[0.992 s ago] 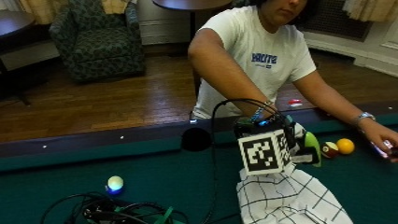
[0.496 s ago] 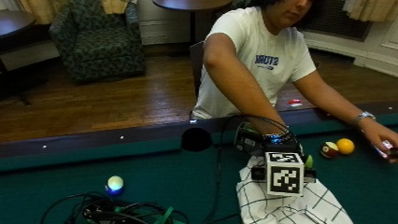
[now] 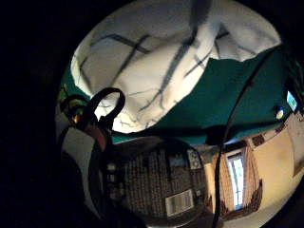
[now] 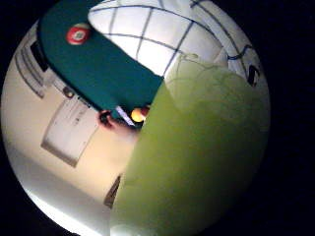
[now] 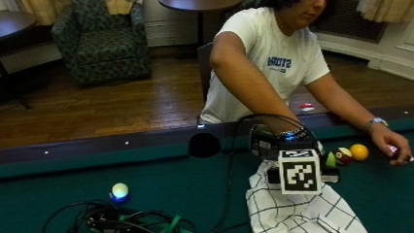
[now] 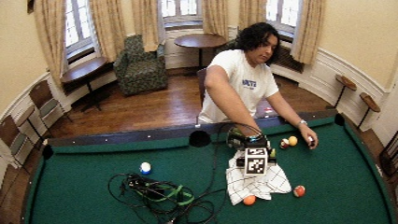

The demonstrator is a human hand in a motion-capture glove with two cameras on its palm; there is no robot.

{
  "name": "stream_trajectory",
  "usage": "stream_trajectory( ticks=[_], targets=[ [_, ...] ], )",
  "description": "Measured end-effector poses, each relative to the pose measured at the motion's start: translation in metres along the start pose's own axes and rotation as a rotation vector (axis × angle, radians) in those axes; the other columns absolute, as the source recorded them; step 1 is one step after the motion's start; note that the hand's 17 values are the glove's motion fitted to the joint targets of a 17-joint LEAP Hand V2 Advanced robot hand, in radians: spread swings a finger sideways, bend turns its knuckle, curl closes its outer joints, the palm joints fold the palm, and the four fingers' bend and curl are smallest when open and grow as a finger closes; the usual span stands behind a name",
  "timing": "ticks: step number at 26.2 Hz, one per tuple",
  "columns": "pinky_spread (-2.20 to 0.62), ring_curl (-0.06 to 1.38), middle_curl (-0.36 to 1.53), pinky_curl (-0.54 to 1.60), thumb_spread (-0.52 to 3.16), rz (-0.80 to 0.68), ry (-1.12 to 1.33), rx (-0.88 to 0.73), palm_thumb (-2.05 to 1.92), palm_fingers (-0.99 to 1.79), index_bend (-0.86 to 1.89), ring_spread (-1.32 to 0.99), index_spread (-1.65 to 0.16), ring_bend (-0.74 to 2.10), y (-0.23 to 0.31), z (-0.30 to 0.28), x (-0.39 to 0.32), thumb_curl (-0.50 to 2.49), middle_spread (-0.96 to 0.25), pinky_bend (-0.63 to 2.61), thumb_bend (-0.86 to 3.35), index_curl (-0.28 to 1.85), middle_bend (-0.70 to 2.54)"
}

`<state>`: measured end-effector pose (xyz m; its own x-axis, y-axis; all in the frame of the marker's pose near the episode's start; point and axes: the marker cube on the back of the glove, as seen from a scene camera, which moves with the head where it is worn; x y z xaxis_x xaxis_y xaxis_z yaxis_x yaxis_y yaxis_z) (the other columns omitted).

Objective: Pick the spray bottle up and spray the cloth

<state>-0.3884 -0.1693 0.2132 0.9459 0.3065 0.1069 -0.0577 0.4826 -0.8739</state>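
My gloved right hand (image 5: pixel 279 141) hangs over the top end of a white cloth with a dark grid pattern (image 5: pixel 294 213) spread on the green pool table (image 5: pixel 162 179). The hand grips a spray bottle of green liquid; only a green sliver of the bottle (image 5: pixel 330 159) shows beside the hand. In the thumb side palm view the green bottle (image 4: pixel 197 162) fills much of the picture, with the cloth (image 4: pixel 157 34) behind it. The little finger side palm view shows the bottle's printed label (image 3: pixel 156 185), its trigger loop (image 3: pixel 107 107) and the cloth (image 3: pixel 156 66) just beyond the nozzle end.
The person's bare left hand (image 5: pixel 396 146) rests on the felt near an orange ball (image 5: pixel 358 151) and a striped ball (image 5: pixel 343 156). A corner-lit white ball (image 5: pixel 119 190) and a tangle of cables (image 5: pixel 123 221) lie to the left. A side pocket (image 5: pixel 204 144) opens in the rail.
My right hand with the bottle has moved rightward and lower, from the rail side to above the cloth's top end. The bare hand has stayed by the balls.
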Motion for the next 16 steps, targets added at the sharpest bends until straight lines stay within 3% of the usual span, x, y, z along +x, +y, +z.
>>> stream_trajectory(
  ticks=[7,16],
  targets=[
    [-0.22,0.49,0.56,0.39,0.24,-0.281,-0.141,0.167,0.94,1.36,0.39,-0.22,-0.26,0.68,0.065,-0.062,-0.045,0.81,-0.20,0.43,-0.03,0.62,0.71],
    [-0.23,0.49,0.56,0.39,0.24,-0.758,-0.348,0.459,0.94,1.36,0.39,-0.22,-0.27,0.68,0.143,-0.110,-0.093,0.82,-0.20,0.43,-0.03,0.63,0.71]
  ],
)
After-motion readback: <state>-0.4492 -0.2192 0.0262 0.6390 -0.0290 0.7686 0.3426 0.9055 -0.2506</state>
